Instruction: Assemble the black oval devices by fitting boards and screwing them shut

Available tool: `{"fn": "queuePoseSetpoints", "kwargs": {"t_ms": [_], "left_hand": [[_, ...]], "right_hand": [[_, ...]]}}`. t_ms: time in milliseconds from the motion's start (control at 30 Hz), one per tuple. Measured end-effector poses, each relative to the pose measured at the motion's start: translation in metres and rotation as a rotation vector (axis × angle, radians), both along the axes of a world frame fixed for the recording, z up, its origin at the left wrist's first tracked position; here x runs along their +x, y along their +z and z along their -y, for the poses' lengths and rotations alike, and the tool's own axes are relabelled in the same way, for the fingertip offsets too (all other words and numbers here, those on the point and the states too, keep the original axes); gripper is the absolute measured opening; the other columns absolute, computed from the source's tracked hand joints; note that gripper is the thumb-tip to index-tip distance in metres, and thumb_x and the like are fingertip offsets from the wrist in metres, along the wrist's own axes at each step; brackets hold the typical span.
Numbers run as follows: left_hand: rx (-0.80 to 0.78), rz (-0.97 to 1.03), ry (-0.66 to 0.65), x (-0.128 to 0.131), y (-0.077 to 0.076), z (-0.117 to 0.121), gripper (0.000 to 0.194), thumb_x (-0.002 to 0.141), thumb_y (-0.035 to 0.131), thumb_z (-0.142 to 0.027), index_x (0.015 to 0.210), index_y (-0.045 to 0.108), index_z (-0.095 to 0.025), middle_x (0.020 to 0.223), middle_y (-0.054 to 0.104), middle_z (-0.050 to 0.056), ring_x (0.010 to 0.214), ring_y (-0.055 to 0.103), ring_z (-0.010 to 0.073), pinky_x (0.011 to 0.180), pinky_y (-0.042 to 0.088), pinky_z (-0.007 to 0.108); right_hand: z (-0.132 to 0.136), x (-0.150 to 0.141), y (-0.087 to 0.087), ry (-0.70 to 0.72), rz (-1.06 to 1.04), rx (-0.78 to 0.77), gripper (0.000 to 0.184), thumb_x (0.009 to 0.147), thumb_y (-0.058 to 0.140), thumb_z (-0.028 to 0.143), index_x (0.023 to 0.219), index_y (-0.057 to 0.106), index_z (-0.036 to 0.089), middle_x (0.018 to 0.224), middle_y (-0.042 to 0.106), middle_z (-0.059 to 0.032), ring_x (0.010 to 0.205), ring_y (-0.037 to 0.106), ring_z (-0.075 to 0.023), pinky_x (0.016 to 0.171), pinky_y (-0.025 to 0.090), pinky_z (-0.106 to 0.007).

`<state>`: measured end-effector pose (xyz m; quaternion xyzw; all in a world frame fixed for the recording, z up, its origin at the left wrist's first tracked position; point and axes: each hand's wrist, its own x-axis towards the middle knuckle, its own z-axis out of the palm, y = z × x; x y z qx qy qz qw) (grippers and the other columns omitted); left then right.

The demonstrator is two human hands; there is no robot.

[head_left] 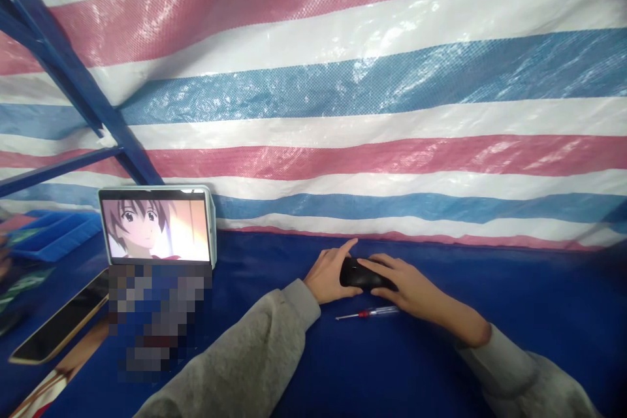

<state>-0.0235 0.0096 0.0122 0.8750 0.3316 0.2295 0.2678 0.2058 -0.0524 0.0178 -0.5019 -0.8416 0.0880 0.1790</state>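
A black computer mouse (361,276) sits low over the blue tabletop, held between my two hands. My left hand (327,277) closes on its left end, with the thumb along the near side and a finger raised at the far side. From the right, my right hand (409,282) grips the mouse, its fingers over the top and its thumb at the near edge. Just in front of the hands lies a small screwdriver (365,314) with a red and clear handle, its metal tip pointing left. The mouse's underside is hidden.
To the left stands a tablet (157,228) showing a cartoon. A phone (63,320) lies beside it, next to a pixelated patch. Farther left are a blue tray (61,235) and part of another person's hand (4,256). A striped tarp (372,150) hangs behind the table.
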Motion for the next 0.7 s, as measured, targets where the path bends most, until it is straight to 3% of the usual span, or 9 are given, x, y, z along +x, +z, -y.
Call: {"fn": "queuePoseSetpoints", "kwargs": {"t_ms": [700], "left_hand": [[0.026,-0.010,-0.036,-0.0002,0.0020,-0.0008,0.098,0.064,0.082,-0.037,0.144,0.027,-0.030,0.119,0.057,0.006,0.113,0.052,0.0286,0.101,0.036,0.045]], "right_hand": [[-0.0003,0.0002,0.0000,-0.001,-0.033,-0.016,0.049,0.088,0.053,0.037,0.137,0.049,0.031,0.135,0.053,-0.0089,0.116,0.056,-0.0264,0.099,0.045,-0.046]]}}
